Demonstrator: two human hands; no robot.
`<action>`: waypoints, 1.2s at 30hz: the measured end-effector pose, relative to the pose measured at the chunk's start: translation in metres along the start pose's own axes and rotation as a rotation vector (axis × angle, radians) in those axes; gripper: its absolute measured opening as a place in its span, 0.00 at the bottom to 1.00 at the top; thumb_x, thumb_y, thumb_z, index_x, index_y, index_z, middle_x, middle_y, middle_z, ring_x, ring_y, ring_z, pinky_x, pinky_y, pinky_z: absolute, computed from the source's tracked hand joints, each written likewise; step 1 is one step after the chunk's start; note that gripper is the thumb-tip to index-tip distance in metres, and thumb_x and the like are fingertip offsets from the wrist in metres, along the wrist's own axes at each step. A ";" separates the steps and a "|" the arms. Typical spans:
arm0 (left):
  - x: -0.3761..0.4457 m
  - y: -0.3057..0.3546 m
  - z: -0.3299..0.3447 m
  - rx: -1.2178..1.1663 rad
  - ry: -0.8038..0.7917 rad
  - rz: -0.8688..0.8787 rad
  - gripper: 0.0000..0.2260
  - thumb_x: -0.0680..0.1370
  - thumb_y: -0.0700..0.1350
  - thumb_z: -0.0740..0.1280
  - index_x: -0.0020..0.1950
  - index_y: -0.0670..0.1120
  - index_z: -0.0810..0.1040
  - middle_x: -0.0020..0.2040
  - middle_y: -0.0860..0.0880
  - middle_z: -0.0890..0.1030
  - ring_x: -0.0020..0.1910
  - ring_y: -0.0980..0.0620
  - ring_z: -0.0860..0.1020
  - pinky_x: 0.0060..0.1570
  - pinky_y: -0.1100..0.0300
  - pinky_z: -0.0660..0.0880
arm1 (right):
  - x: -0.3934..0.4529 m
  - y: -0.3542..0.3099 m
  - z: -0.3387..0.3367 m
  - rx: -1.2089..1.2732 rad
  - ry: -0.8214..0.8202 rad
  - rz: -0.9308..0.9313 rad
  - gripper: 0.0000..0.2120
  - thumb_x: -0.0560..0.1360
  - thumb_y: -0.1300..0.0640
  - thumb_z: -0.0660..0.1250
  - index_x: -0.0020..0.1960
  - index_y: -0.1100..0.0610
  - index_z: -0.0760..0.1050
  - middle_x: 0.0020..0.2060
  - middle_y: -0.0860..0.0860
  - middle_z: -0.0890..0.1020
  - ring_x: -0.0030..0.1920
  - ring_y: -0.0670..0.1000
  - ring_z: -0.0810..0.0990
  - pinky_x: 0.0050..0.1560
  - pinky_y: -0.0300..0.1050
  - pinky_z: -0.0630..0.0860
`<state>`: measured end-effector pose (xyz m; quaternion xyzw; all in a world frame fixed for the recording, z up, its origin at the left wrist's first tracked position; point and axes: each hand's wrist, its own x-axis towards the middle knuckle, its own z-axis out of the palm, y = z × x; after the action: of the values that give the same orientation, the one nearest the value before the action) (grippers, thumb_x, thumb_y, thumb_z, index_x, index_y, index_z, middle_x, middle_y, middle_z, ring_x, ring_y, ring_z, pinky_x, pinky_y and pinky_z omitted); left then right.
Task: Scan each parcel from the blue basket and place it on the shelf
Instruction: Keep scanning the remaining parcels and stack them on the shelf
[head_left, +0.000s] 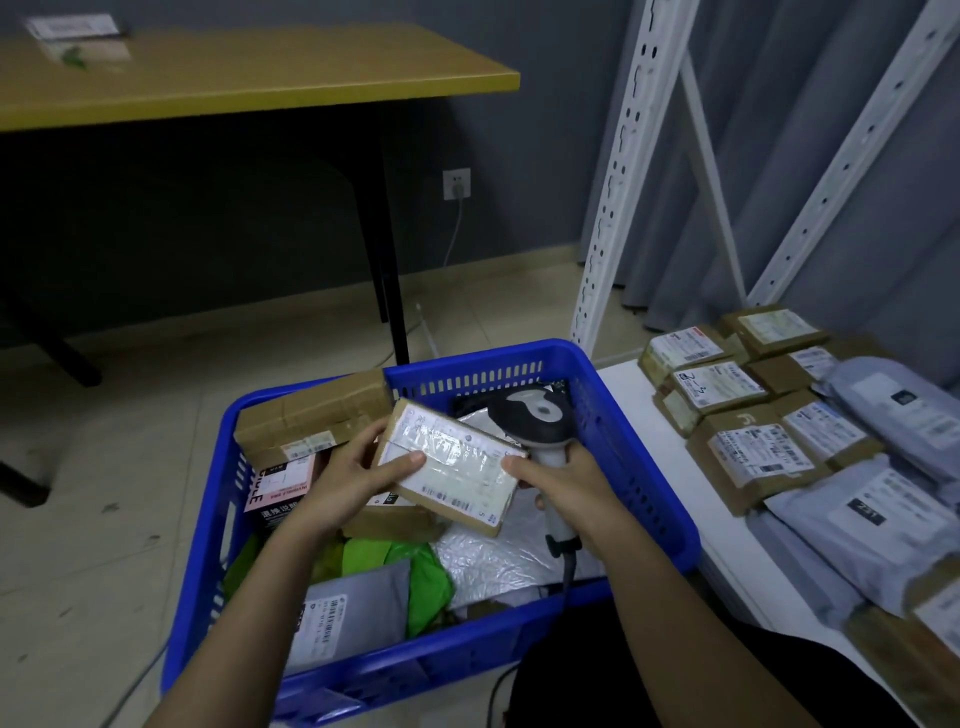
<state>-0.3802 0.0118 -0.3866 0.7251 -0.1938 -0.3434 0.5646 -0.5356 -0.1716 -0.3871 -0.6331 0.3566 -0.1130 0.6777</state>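
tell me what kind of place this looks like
Probably a small parcel pickup or sorting room: labelled parcels lie in rows on a white shelf, a blue basket holds more, and the right hand grips a barcode scanner.

A single wide-angle view looks from the person's head forward and steeply down, close over the blue basket (649, 457) that fills the lower middle, with both forearms reaching in from the bottom edge. The white shelf (623, 384) runs off to the right, and a yellow-topped table (291, 78) stands farther back at upper left. Straight lines bow toward the edges.
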 end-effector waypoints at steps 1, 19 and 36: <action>-0.001 0.000 0.000 0.001 0.003 0.006 0.33 0.59 0.63 0.77 0.61 0.66 0.70 0.57 0.52 0.80 0.53 0.50 0.81 0.54 0.53 0.78 | 0.000 -0.001 0.000 0.020 0.028 -0.017 0.19 0.70 0.55 0.76 0.59 0.54 0.76 0.49 0.48 0.84 0.49 0.49 0.82 0.37 0.40 0.75; -0.011 0.007 0.031 0.163 -0.195 -0.035 0.41 0.66 0.57 0.76 0.73 0.59 0.58 0.64 0.57 0.69 0.56 0.57 0.74 0.46 0.66 0.73 | -0.001 -0.003 -0.005 0.044 0.001 -0.060 0.22 0.66 0.63 0.78 0.57 0.56 0.76 0.46 0.47 0.85 0.45 0.41 0.83 0.42 0.35 0.78; 0.018 -0.024 0.057 -0.483 0.257 -0.137 0.27 0.72 0.40 0.73 0.66 0.44 0.63 0.60 0.41 0.78 0.49 0.46 0.81 0.39 0.54 0.81 | 0.008 0.009 0.000 0.052 0.101 -0.075 0.20 0.70 0.56 0.76 0.60 0.53 0.75 0.51 0.47 0.83 0.52 0.46 0.81 0.44 0.36 0.77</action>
<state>-0.4111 -0.0325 -0.4221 0.6185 0.0160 -0.3224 0.7165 -0.5322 -0.1749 -0.3979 -0.6216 0.3632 -0.1794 0.6705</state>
